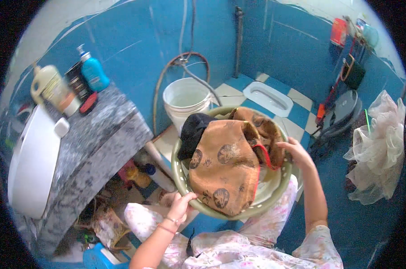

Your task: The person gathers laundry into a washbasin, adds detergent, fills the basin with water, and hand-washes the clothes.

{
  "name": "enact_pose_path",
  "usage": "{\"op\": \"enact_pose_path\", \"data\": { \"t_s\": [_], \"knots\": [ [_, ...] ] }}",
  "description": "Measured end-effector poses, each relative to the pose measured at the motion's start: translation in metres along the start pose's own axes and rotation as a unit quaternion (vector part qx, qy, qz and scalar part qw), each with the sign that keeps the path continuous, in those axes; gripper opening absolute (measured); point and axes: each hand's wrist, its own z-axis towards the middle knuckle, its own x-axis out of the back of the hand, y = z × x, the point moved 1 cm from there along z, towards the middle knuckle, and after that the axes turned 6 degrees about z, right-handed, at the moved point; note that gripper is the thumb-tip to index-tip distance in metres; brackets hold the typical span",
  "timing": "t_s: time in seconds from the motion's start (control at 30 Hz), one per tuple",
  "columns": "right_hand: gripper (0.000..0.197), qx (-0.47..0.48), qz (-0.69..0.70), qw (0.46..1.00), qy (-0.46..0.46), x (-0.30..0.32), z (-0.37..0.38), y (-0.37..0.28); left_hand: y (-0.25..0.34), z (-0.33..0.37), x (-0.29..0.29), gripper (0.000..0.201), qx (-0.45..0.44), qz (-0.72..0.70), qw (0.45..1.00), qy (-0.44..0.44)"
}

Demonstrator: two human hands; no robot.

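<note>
In front of my knees is a round olive-green plastic basin with small holes below its rim. My left hand grips its near left rim, thumb on top and fingers curled beneath. On the right side my right hand closes on the rim, its thumb reaching over the edge beside the cloth; its lower fingers are partly hidden. Brown cloth with dark round prints and red edging fills most of the basin in a loose heap. A black cloth lies at the far left of it.
Behind the basin stands a white bucket with a hose above it. A squat toilet is set in the checked floor. Bottles and a white sink are on the left counter; netting hangs at right.
</note>
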Motion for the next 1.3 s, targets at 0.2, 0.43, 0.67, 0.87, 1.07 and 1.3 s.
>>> {"op": "enact_pose_path", "data": {
  "t_s": [0.2, 0.43, 0.67, 0.87, 1.07, 1.3],
  "knots": [
    [0.086, 0.116, -0.398, 0.901, 0.13, -0.036, 0.084, 0.104, -0.066, 0.125, -0.007, 0.012, 0.055, 0.003, 0.998, 0.013],
    [0.096, 0.048, -0.339, 0.937, -0.07, -0.135, 0.151, 0.166, -0.146, 0.202, 0.006, 0.023, 0.164, -0.033, 0.985, 0.036],
    [0.042, 0.232, -0.165, 0.954, -0.092, -0.132, 0.164, 0.128, -0.174, 0.2, 0.043, 0.034, 0.145, -0.158, 0.972, 0.097],
    [0.032, 0.085, -0.001, 0.996, 0.034, -0.011, 0.124, 0.023, -0.219, 0.252, 0.083, 0.03, 0.107, -0.151, 0.972, 0.143],
    [0.035, 0.258, 0.089, 0.939, 0.208, 0.129, 0.041, 0.011, -0.227, 0.274, 0.072, 0.039, 0.11, -0.125, 0.977, 0.131],
    [0.032, 0.261, 0.001, 0.918, 0.3, 0.217, 0.0, 0.008, -0.15, 0.255, 0.053, 0.052, 0.154, 0.674, 0.706, -0.155]
  ]
}}
